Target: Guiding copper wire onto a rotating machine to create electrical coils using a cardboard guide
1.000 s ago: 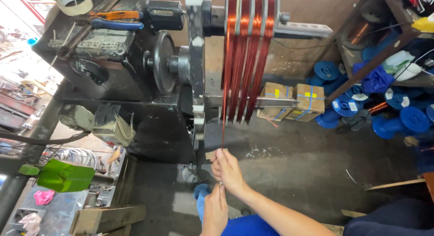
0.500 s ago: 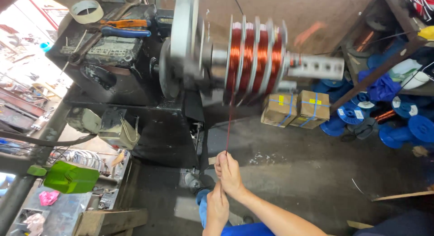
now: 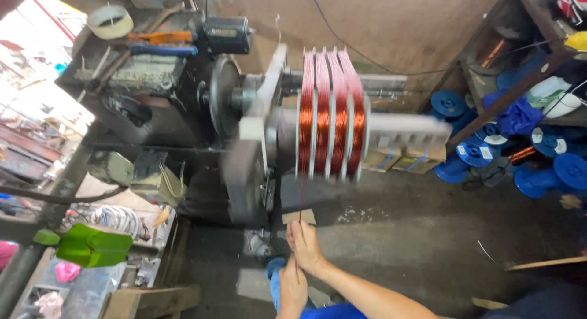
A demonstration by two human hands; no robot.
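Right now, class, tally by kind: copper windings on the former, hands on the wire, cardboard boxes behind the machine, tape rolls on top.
Copper windings: 4
Hands pinching the copper wire: 2 (left hand, right hand)
Cardboard boxes: 2
Tape roll: 1
Total: 9

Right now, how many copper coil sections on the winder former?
4, side by side on the former: first, second, third, fourth nearest the slotted bar. Motion blur; more may be hidden. Right hand and left hand guide the wire below.
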